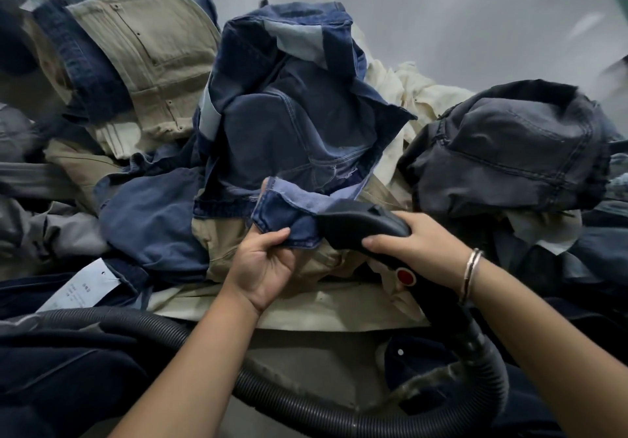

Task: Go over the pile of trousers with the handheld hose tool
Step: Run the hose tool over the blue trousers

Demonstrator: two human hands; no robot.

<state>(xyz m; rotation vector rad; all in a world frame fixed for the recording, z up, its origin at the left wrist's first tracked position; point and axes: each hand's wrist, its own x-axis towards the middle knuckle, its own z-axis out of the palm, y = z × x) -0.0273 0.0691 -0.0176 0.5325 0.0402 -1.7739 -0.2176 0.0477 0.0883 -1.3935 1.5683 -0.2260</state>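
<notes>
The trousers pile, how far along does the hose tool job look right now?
Nothing shows as finished; the frame cannot tell which pairs were already treated. In hand: the left hand pinches a blue denim flap while the right hand grips the black hose tool, its nozzle against that flap. Left, judging by the heap: the khaki trousers, the dark grey pair and the cream fabric lie untouched.

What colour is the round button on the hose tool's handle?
Red. The button sits on the black hose tool, just below the right hand; head view shows it.
</notes>
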